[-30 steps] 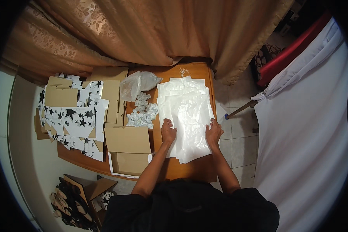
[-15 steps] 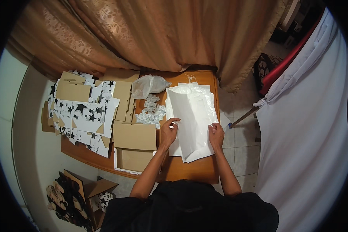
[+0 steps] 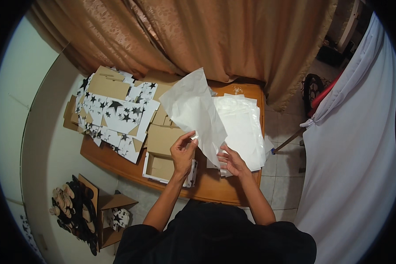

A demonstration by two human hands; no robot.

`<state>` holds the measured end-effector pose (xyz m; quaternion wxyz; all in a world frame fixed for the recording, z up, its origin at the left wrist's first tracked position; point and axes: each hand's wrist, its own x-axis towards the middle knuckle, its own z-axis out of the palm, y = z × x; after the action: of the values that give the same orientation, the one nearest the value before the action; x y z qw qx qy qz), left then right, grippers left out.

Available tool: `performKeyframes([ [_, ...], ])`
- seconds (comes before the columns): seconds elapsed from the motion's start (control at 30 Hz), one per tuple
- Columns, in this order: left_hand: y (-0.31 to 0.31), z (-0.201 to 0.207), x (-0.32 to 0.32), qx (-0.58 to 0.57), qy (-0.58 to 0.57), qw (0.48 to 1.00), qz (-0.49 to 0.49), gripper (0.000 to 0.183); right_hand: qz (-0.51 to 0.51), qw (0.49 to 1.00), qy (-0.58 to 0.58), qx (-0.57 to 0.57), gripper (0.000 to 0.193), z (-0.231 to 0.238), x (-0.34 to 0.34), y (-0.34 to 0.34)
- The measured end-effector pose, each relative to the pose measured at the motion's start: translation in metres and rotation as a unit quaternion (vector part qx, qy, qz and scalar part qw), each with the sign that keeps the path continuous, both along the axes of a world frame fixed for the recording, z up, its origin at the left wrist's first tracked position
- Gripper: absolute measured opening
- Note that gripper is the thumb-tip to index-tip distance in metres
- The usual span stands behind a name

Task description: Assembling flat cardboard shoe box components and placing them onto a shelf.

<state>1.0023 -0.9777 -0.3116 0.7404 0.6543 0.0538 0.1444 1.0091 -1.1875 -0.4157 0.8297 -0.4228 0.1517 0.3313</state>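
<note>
A thin, translucent white sheet of paper (image 3: 193, 103) is raised over the table, tilted and slightly creased. My left hand (image 3: 183, 154) pinches its lower left edge between thumb and fingertips. By the sheet's lower right corner, my right hand (image 3: 234, 163) has its fingers spread apart, close to or touching the edge; contact is unclear. To the right of the lifted sheet lies a stack of white sheets (image 3: 242, 132). Left of my left hand is an open cardboard box (image 3: 159, 168) with its brown lid (image 3: 165, 138) folded back. The raised sheet hides most things behind it.
Flat cardboard pieces with black stars (image 3: 114, 105) pile up on the table's left. The wooden table (image 3: 202, 189) has a tan curtain (image 3: 233, 39) behind it. A white cloth (image 3: 347, 154) hangs at right. Shoes (image 3: 75, 211) stand on the floor, lower left.
The top sheet has come up off the stack and moved left, held by my left hand. My right hand has moved left and its fingers have spread. The view has shifted slightly.
</note>
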Motion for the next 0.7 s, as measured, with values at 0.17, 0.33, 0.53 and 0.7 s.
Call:
performKeyframes([
  [0.17, 0.038, -0.015, -0.031, -0.063, 0.012, 0.997, 0.03, 0.027, -0.143, 0.989, -0.008, 0.043, 0.05, 0.001, -0.01, 0.043],
  [0.33, 0.09, -0.04, -0.058, -0.144, 0.042, 0.988, 0.044, 0.023, -0.156, 0.981, -0.019, 0.111, 0.03, 0.0, -0.014, 0.068],
  [0.53, 0.17, -0.057, -0.076, -0.216, 0.08, 0.973, 0.026, 0.046, -0.159, 0.982, -0.103, 0.026, 0.029, 0.014, -0.027, 0.115],
  [0.7, 0.259, -0.063, -0.074, -0.339, 0.194, 0.92, 0.007, 0.055, -0.152, 0.977, -0.146, -0.022, 0.03, 0.008, -0.043, 0.142],
])
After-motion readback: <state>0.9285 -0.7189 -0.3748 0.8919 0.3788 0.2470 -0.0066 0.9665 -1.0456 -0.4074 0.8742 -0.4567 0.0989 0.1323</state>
